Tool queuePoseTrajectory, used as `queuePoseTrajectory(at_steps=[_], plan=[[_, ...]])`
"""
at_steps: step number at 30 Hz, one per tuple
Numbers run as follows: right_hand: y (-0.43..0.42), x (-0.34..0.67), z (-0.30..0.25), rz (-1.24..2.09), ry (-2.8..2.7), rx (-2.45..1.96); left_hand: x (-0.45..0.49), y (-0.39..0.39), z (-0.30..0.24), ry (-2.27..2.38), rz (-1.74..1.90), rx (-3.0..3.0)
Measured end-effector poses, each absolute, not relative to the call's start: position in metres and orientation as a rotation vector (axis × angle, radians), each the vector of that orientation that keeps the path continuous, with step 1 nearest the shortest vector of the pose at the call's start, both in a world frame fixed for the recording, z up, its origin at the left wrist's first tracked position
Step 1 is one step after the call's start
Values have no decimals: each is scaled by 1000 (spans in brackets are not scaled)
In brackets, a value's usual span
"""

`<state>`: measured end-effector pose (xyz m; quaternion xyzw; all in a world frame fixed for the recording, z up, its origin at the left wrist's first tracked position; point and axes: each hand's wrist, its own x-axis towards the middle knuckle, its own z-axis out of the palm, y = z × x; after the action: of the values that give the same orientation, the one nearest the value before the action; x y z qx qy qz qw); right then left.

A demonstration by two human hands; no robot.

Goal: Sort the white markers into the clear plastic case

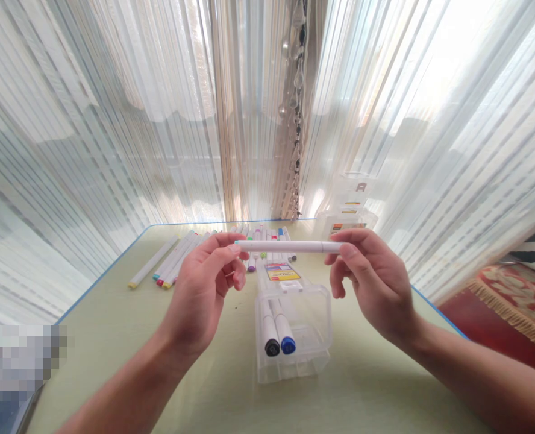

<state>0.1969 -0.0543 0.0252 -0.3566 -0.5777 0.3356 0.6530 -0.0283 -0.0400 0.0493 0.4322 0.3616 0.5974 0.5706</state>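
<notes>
A white marker [290, 246] is held level above the table, between my two hands. My left hand [204, 277] pinches its left end, where a bit of teal shows. Its right end, past a thin seam, sits between the thumb and fingers of my right hand [376, 283]. Below the marker stands a clear plastic case [315, 301] with a yellow and red label [282, 272]. Inside lie a black-capped marker [271, 337] and a blue-capped marker [287, 337], side by side along the left wall.
Several white markers with coloured ends [177, 259] lie at the back left of the green table [127, 367]. More markers [262, 235] lie behind the held one. Another clear case [346, 220] stands at the back right, before the curtain [172, 120].
</notes>
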Motion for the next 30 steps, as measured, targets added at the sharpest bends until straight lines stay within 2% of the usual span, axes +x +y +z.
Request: queuePoseTrajectory(at_steps=[18, 30], plan=[[-56, 196, 30, 681, -1365, -841, -28, -37, 40, 1046, 1325, 1275], [-55, 195, 31, 669, -1353, -846, -25, -38, 43, 972, 1371, 1288]])
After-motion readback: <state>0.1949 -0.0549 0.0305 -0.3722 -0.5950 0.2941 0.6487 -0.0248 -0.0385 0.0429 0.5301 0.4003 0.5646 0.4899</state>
